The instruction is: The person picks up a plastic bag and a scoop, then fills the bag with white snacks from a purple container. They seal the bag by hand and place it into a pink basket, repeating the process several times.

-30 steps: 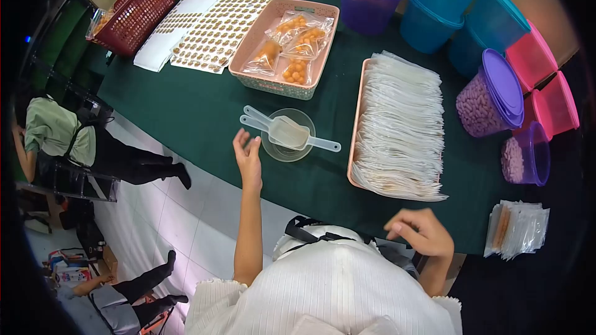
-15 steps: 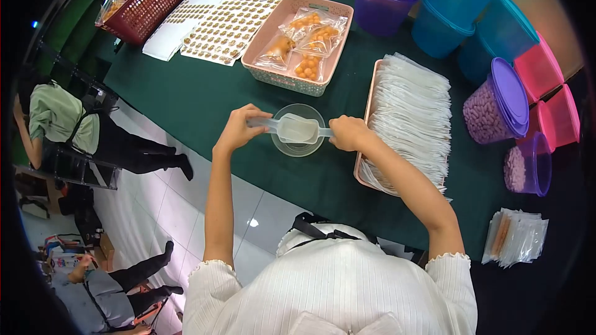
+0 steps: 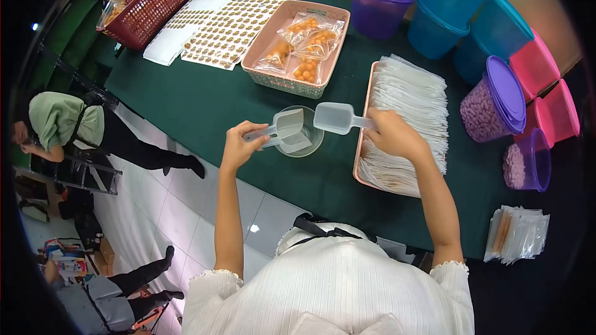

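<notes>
- While the right hand (image 3: 392,133) stays out of the bowl, its fingers are closed around the handle of the right scoop (image 3: 334,118), which overlaps the bowl's rim at 2 o'clock.
- At 9 o'clock from the bowl (image 3: 315,141), the left hand (image 3: 239,146) pinches the handle of the left scoop (image 3: 288,123), fingers together on it, its blade over the bowl.
- A third scoop (image 3: 295,142) sits lower, within the bowl's outline, handle towards the left hand; I cannot tell whether it is held.
- At 3 o'clock, just beside the bowl, a tray (image 3: 358,164) carries a long row of white packets (image 3: 410,87).
- At 12 o'clock, a pink basket (image 3: 282,84) holds bags (image 3: 320,43) of orange balls.
- At 4 o'clock, clear pouches (image 3: 518,236) lie stacked.
- At 11 o'clock, printed sheets (image 3: 239,25) lie flat.
- At 1 o'clock stand purple tubs (image 3: 379,9); at 2, teal tubs (image 3: 439,25).
- At 10 o'clock stands a red basket (image 3: 146,12).
</notes>
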The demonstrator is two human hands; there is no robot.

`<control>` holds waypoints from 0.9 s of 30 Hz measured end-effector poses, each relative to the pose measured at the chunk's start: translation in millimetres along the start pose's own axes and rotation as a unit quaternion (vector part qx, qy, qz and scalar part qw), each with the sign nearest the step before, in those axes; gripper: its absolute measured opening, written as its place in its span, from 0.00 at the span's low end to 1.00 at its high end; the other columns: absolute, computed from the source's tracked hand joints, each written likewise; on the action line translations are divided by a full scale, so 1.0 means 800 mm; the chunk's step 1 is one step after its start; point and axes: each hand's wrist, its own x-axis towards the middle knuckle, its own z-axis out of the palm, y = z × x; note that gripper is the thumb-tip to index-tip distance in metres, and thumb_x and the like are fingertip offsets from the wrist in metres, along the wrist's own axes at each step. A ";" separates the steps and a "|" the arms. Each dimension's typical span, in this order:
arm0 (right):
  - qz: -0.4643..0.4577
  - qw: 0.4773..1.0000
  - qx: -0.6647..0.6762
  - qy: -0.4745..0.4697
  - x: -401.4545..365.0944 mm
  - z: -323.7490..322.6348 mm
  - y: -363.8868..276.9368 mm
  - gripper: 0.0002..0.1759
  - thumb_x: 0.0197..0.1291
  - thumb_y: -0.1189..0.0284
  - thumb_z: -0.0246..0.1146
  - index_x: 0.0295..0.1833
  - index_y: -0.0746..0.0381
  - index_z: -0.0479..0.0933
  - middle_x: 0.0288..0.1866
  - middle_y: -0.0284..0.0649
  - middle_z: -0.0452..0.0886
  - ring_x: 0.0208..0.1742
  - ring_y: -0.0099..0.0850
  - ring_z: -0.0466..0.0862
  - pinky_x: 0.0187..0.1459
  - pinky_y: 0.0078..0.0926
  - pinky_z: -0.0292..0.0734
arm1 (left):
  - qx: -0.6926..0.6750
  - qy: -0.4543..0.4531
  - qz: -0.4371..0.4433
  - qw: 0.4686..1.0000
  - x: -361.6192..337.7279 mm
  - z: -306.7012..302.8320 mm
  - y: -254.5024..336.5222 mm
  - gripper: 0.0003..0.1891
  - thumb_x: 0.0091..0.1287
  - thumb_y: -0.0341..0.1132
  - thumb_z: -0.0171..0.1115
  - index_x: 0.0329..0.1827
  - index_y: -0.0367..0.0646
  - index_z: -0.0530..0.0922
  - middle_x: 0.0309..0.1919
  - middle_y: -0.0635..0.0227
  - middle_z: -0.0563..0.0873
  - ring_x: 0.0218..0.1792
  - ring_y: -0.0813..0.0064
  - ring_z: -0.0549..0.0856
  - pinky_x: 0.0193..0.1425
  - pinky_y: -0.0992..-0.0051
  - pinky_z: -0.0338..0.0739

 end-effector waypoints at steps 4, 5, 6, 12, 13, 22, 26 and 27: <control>0.001 0.993 0.073 0.090 -0.064 -0.032 0.005 0.09 0.49 0.75 0.58 0.32 0.70 0.68 0.29 0.53 0.75 0.28 0.45 0.76 0.30 0.34 0.68 | -0.001 0.014 0.002 1.000 0.001 0.013 -0.007 0.13 0.49 0.26 0.64 0.39 0.38 0.80 0.29 0.68 0.77 0.25 0.81 0.78 0.23 0.85 0.75; 0.003 0.993 0.072 0.092 -0.083 -0.035 0.010 0.09 0.49 0.75 0.58 0.32 0.70 0.68 0.29 0.53 0.75 0.28 0.45 0.76 0.30 0.34 0.68 | 0.017 0.018 -0.006 1.000 0.002 0.014 -0.010 0.12 0.50 0.28 0.64 0.39 0.39 0.80 0.30 0.67 0.77 0.27 0.79 0.78 0.26 0.82 0.75; 0.039 0.984 0.123 0.125 -0.103 -0.038 0.015 0.09 0.50 0.75 0.58 0.33 0.70 0.68 0.27 0.49 0.74 0.26 0.37 0.74 0.29 0.29 0.67 | 0.034 0.020 -0.015 0.999 0.003 0.015 -0.013 0.12 0.50 0.29 0.64 0.39 0.39 0.80 0.32 0.65 0.77 0.29 0.77 0.78 0.29 0.79 0.76; 0.163 0.898 0.259 0.317 -0.199 -0.016 0.043 0.08 0.52 0.74 0.57 0.35 0.67 0.69 0.23 0.34 0.70 0.25 0.19 0.66 0.27 0.18 0.62 | 0.330 0.205 0.176 0.904 -0.009 0.035 0.014 0.17 0.53 0.32 0.60 0.48 0.44 0.76 0.44 0.60 0.74 0.45 0.66 0.73 0.48 0.69 0.68; 0.190 0.880 0.261 0.347 -0.211 -0.010 0.048 0.07 0.52 0.75 0.57 0.34 0.66 0.69 0.23 0.32 0.69 0.25 0.18 0.66 0.27 0.17 0.61 | 0.293 0.226 0.179 0.911 -0.015 0.046 0.036 0.18 0.54 0.30 0.59 0.49 0.43 0.74 0.46 0.59 0.72 0.47 0.66 0.72 0.49 0.70 0.66; 0.349 0.590 0.431 0.586 -0.235 0.102 0.142 0.20 0.60 0.60 0.52 0.23 0.65 0.66 0.29 0.38 0.75 0.30 0.24 0.73 0.34 0.21 0.67 | -0.276 -0.084 -0.046 0.956 -0.044 0.248 0.024 0.28 0.67 0.48 0.37 0.64 0.39 0.54 0.61 0.60 0.61 0.63 0.68 0.60 0.64 0.71 0.54; 0.246 0.579 0.530 0.568 -0.218 0.136 0.146 0.22 0.63 0.58 0.45 0.43 0.68 0.71 0.45 0.44 0.75 0.45 0.31 0.76 0.46 0.25 0.70 | -0.404 -0.044 -0.005 0.914 -0.061 0.294 -0.010 0.28 0.69 0.47 0.33 0.65 0.35 0.50 0.62 0.60 0.60 0.61 0.70 0.62 0.64 0.74 0.55; 0.251 0.594 0.535 0.546 -0.213 0.138 0.140 0.23 0.63 0.58 0.45 0.46 0.69 0.71 0.45 0.43 0.75 0.45 0.29 0.76 0.46 0.23 0.70 | -0.402 -0.028 0.001 0.915 -0.065 0.299 -0.006 0.28 0.69 0.46 0.33 0.65 0.34 0.51 0.62 0.59 0.61 0.61 0.70 0.63 0.64 0.74 0.55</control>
